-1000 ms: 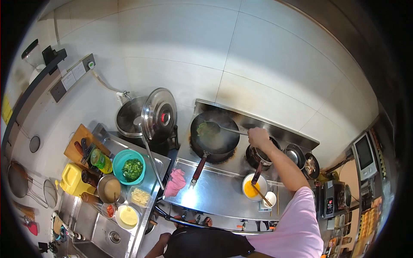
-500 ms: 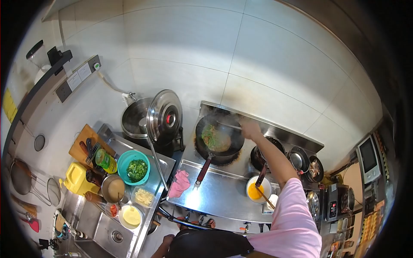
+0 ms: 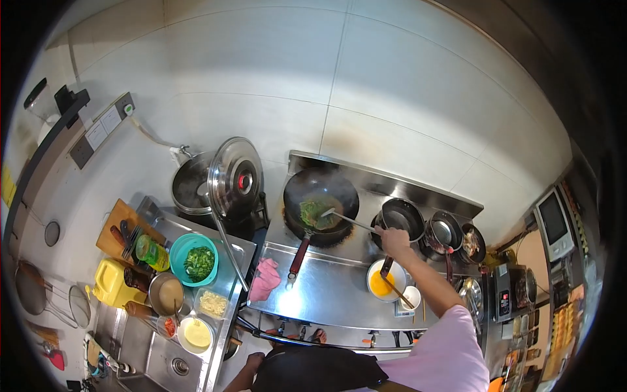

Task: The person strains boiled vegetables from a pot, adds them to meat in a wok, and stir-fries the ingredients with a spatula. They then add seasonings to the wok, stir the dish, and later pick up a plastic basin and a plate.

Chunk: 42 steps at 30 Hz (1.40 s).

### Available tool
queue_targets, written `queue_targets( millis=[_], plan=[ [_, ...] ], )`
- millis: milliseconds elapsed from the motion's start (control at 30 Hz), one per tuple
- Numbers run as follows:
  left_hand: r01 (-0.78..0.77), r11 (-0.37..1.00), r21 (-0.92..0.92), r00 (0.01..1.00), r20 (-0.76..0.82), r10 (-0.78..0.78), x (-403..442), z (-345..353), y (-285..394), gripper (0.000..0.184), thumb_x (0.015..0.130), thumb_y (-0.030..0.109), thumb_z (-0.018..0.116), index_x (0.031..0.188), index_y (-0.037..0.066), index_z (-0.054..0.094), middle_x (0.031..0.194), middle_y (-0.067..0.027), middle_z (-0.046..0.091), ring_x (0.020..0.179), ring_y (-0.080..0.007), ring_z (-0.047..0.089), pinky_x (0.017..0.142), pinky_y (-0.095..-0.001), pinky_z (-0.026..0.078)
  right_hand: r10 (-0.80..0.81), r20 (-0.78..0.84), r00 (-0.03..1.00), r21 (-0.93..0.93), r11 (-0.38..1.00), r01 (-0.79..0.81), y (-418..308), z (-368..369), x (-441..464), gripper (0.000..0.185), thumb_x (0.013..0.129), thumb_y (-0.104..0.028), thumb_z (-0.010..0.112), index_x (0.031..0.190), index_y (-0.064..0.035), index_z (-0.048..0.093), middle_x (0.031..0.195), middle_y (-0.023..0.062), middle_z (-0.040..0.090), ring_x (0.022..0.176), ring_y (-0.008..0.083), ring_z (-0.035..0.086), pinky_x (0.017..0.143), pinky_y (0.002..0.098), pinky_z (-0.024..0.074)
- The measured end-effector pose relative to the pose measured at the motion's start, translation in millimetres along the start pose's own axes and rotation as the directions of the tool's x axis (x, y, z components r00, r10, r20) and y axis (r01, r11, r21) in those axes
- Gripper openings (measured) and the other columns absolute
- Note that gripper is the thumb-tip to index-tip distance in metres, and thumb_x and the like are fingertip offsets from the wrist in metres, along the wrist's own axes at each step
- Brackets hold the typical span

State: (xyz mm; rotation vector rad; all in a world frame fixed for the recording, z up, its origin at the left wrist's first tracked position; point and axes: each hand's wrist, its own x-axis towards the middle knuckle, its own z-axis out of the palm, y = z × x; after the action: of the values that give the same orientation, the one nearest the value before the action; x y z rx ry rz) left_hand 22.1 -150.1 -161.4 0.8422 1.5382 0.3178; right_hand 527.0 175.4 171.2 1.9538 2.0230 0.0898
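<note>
My right hand (image 3: 394, 242) is closed around the handle of a spatula (image 3: 358, 224). The spatula's flat metal head reaches over the right side of the wok (image 3: 346, 186), at the edge of the food. Chopped greens and a brownish mass (image 3: 316, 210) lie in the wok, and steam rises from it. The wok's dark red handle points toward my body. My left hand (image 3: 255, 360) hangs low beside my black apron, away from the stove; its fingers are too small and dark to make out.
Right of the wok stand several pans (image 3: 401, 219). In front are a bowl of beaten egg (image 3: 381, 282) with chopsticks and a white cup (image 3: 410, 297). A pink cloth (image 3: 264, 279), a teal bowl of greens (image 3: 177, 261), a yellow jug (image 3: 112, 282) and a lidded pot (image 3: 192, 189) are left.
My right hand has come down toward me and slightly right, drawing the spatula from the wok's far right side to its near right side. The camera view has shifted a little.
</note>
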Motion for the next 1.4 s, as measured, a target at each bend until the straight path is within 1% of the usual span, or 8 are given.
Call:
queue_targets(
  millis=[167,267,400,600,800,900,1167,1400],
  plan=[
    [-0.086,0.994,0.066,0.996,0.028,0.084,8.5,-7.0,7.3,0.018,0.085,0.017,0.057,0.083,0.004,0.069,0.071,-0.0062,0.06,0.06,-0.0172,0.052,0.055,-0.0339,0.043,-0.012,0.027,1.0,0.125,0.992,0.009,-12.8,-30.6,-11.4,0.043,0.088,-0.013,0.052,0.129,-0.0254,0.06,0.095,0.0135,0.072,0.089,0.0325,0.071,0.075,0.0447,0.0557],
    [0.135,0.966,-0.22,0.985,-0.079,-0.155,11.7,-2.0,6.1,0.018,0.086,0.017,0.058,0.087,0.003,0.07,0.073,-0.0065,0.06,0.063,-0.0184,0.054,0.056,-0.0349,0.044,-0.076,0.052,0.996,0.062,0.995,0.072,-15.8,-57.1,-15.7,0.035,0.087,-0.014,0.053,0.119,-0.0197,0.066,0.093,0.0137,0.072,0.089,0.0325,0.071,0.074,0.0445,0.0559],
    [0.163,0.98,-0.111,0.984,-0.06,-0.17,-2.3,-1.7,18.9,0.019,0.086,0.016,0.057,0.087,0.003,0.07,0.072,-0.0059,0.06,0.063,-0.0178,0.053,0.057,-0.0352,0.044,-0.061,-0.013,0.998,0.045,0.997,0.061,-32.4,-39.6,10.5,0.021,0.083,-0.014,0.059,0.096,-0.0096,0.075,0.096,0.0126,0.073,0.093,0.0303,0.071,0.078,0.0405,0.0559],
    [0.087,0.985,-0.152,0.995,-0.027,-0.092,-9.4,3.9,7.6,0.022,0.086,0.02,0.054,0.077,0.005,0.067,0.074,-0.0072,0.06,0.067,-0.0188,0.054,0.06,-0.0367,0.045,-0.137,0.071,0.988,-0.08,0.987,0.143,-28.3,-166.3,12.0,0.021,0.078,-0.014,0.063,0.093,-0.0084,0.076,0.1,0.0147,0.073,0.095,0.0308,0.07,0.078,0.0409,0.0555],
    [-0.319,0.866,0.384,0.948,0.148,0.284,7.8,-2.5,-22.8,0.023,0.086,0.017,0.051,0.076,0.004,0.066,0.073,-0.0087,0.06,0.065,-0.0192,0.054,0.061,-0.0377,0.045,-0.193,0.13,0.972,-0.136,0.968,0.21,-60.8,-150.9,57.2,0.024,0.078,-0.014,0.062,0.098,-0.0085,0.075,0.102,0.0129,0.073,0.097,0.0296,0.07,0.08,0.0399,0.0552],
    [0.064,0.988,-0.139,0.995,-0.073,-0.074,-4.6,8.7,-4.3,0.022,0.086,0.017,0.052,0.076,0.003,0.066,0.074,-0.009,0.061,0.066,-0.02,0.055,0.061,-0.0382,0.045,-0.202,0.116,0.972,-0.129,0.968,0.217,-73.1,-167.0,58.4,0.025,0.079,-0.014,0.062,0.1,-0.0091,0.075,0.105,0.0135,0.072,0.099,0.0293,0.07,0.081,0.0392,0.0553],
    [-0.017,1.0,-0.023,1.0,-0.008,0.017,-3.3,5.3,-15.4,0.021,0.086,0.016,0.052,0.077,0.003,0.067,0.074,-0.008,0.06,0.068,-0.0181,0.054,0.062,-0.0371,0.045,-0.277,-0.011,0.961,-0.029,0.961,0.277,-99.6,-140.8,87.7,0.024,0.078,-0.013,0.057,0.09,0.0006,0.073,0.092,0.0198,0.072,0.083,0.0327,0.072,0.072,0.0431,0.0564],
    [0.16,0.966,-0.204,0.984,-0.039,-0.171,-9.1,7.3,-7.6,0.021,0.087,0.015,0.053,0.079,0.003,0.068,0.075,-0.0078,0.061,0.069,-0.0168,0.056,0.062,-0.0349,0.045,0.016,0.242,0.97,0.492,0.86,-0.137,-36.9,-104.1,116.5,0.023,0.083,-0.014,0.054,0.089,0.0,0.071,0.077,0.016,0.07,0.06,0.0278,0.068,0.053,0.0409,0.055]
  ],
)
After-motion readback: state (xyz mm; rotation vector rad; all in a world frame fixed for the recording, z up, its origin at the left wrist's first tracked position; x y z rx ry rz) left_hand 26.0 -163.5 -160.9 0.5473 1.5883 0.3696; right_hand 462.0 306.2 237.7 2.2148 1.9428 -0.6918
